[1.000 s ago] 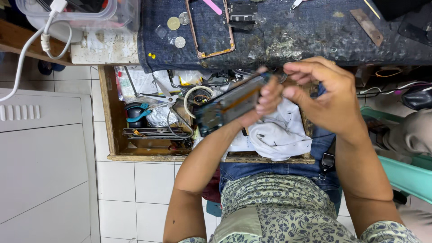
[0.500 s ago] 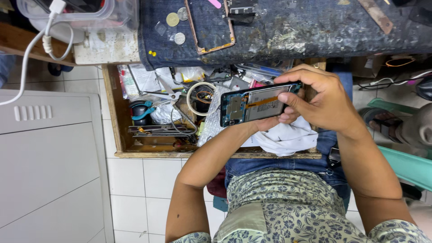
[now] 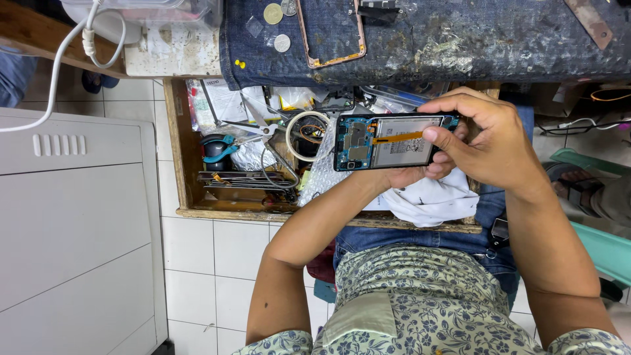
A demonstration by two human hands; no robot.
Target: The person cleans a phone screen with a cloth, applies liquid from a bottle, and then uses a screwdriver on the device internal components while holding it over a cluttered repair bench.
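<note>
One opened black smartphone with its back cover off (image 3: 393, 142), showing a grey battery and blue circuit boards, is held in the air over an open wooden drawer full of tools (image 3: 183, 164). The left hand (image 3: 411, 176) cradles the phone from beneath, fingers wrapped around its near edge. The right hand (image 3: 483, 141) grips the phone's right end, its thumb pressed on the battery. On the dark denim-covered bench (image 3: 460, 39) farther off lie three coins (image 3: 273, 13) and one copper-coloured phone frame (image 3: 332, 33).
</note>
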